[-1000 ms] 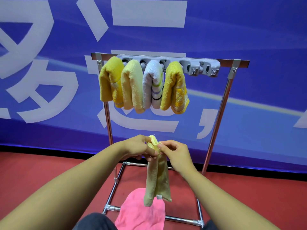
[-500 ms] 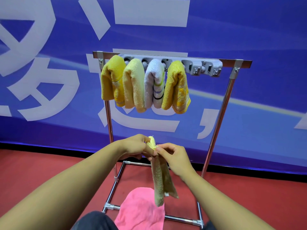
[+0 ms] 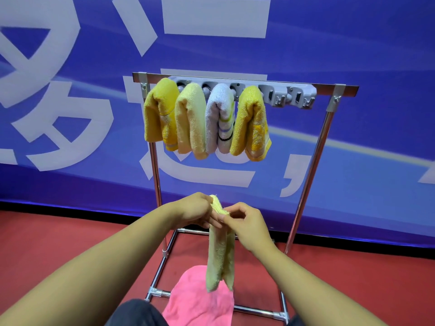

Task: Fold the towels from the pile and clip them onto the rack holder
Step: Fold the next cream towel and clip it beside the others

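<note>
Pale yellow terry towel [image 3: 220, 252], folded into a narrow strip, hangs from both hands at about six o'clock below the rack. The left hand [image 3: 196, 211] and right hand [image 3: 244, 220] meet at its top fold, fingers clamped on the cloth, probably to bunch that end thick enough for a clip. Its two loose tails dangle over a pink cloth [image 3: 200, 300] lying on the red floor [image 3: 353, 278].

Up at twelve o'clock, the chrome rack [image 3: 306, 175] carries a grey plastic clip holder [image 3: 292, 96]. Four folded towels [image 3: 204, 118] already hang from it side by side; the open slots sit at its right end, around one o'clock, likely this towel's destination.
</note>
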A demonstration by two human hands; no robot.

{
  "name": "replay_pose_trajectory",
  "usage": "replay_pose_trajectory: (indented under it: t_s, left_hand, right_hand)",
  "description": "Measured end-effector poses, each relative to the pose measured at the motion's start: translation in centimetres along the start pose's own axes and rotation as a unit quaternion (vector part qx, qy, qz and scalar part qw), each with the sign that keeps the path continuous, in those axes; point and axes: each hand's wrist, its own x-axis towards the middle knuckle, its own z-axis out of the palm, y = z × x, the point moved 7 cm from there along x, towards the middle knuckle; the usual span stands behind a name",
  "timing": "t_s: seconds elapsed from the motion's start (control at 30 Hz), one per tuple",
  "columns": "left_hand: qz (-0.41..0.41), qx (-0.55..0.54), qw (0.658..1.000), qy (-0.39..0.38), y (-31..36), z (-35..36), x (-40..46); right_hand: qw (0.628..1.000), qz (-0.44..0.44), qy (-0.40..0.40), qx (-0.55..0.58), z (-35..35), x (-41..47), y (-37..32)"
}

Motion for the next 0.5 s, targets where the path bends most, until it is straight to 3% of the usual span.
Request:
replay_pose_trajectory:
  t_s: [0.1, 0.23, 0.3, 0.37, 0.5]
  left_hand:
    - [0.030, 0.150, 0.987, 0.058, -0.1, -1.2, 0.5]
    - [0.089, 0.376, 0.906, 0.170, 0.6, -2.6, -0.1]
    - [0.120, 0.371, 0.895, 0.219, 1.1, -2.6, -0.2]
    - [0.155, 0.295, 0.906, 0.262, 1.7, -2.8, -0.4]
    - [0.224, 0.125, 0.929, 0.267, 2.3, -2.5, -0.7]
  right_hand:
    - [1.000, 0.005, 0.015, 0.016, -0.8, 0.5, 0.0]
    - [0.999, 0.007, 0.038, 0.026, -2.5, 1.3, 0.0]
    - [0.998, 0.010, 0.044, 0.034, -3.1, 1.6, -0.4]
    - [0.997, 0.010, 0.052, 0.048, -3.5, 1.9, -0.9]
    - [0.993, 0.010, 0.070, 0.097, -4.3, 2.4, -1.9]
